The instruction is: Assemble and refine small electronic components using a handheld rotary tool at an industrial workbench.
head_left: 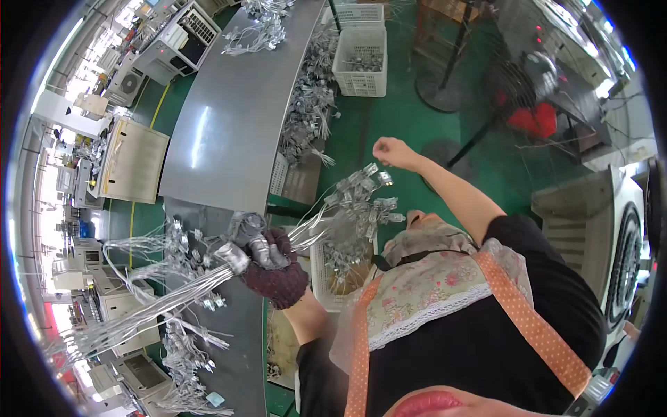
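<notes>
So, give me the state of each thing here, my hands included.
Left hand: gloved, closed around the cable bundle.
Cable bundle: gripped partway along, connectors fanned out at the right.
Right hand: fingers curled, apart from the bundle; cannot tell if it pinches anything.
Grey table: bears more cables.
White crate beyond the right hand: open-topped, partly filled.

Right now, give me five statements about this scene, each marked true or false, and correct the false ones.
1. The left hand wears a dark glove. True.
2. The right hand grips the cable bundle. False: the left hand does.
3. The apron straps are plain blue. False: they are orange with pale dots.
4. A white basket stands on the green floor. True.
5. Cables lie at the far end of the gray table. True.
</notes>
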`<state>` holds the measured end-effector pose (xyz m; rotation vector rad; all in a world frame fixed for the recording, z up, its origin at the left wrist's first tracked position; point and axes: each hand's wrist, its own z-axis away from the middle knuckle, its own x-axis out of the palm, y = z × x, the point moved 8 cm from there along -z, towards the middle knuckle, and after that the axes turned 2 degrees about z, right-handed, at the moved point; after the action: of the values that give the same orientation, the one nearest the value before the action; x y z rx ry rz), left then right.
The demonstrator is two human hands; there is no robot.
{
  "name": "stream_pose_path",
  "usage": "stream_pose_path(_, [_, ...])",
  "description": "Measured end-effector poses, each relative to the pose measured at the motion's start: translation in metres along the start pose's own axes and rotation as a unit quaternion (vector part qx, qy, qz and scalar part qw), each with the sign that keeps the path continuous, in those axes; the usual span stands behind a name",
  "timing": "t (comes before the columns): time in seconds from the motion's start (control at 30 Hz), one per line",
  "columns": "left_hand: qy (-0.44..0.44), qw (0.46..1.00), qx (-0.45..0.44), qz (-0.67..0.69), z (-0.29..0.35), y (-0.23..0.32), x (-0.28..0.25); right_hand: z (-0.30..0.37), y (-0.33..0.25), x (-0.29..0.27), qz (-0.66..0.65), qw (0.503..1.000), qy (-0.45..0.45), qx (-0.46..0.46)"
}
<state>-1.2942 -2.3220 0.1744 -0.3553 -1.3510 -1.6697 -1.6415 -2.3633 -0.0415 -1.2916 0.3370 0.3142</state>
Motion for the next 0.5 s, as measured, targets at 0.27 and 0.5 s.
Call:
stream_pose_path(0.27, [-0.326, 0.945, 0.021, 0.004, -0.105, -0.097, 0.150, -0.269, 0.123, -0.075, 0.225, 0.958, 0.013, 0.177])
stream_pose_path(0.5, [-0.188, 0.978, 0.014, -0.091, -0.214, -0.177, 0.278, -0.392, 0.157, -0.196, 0.249, 0.927, 0.039, 0.278])
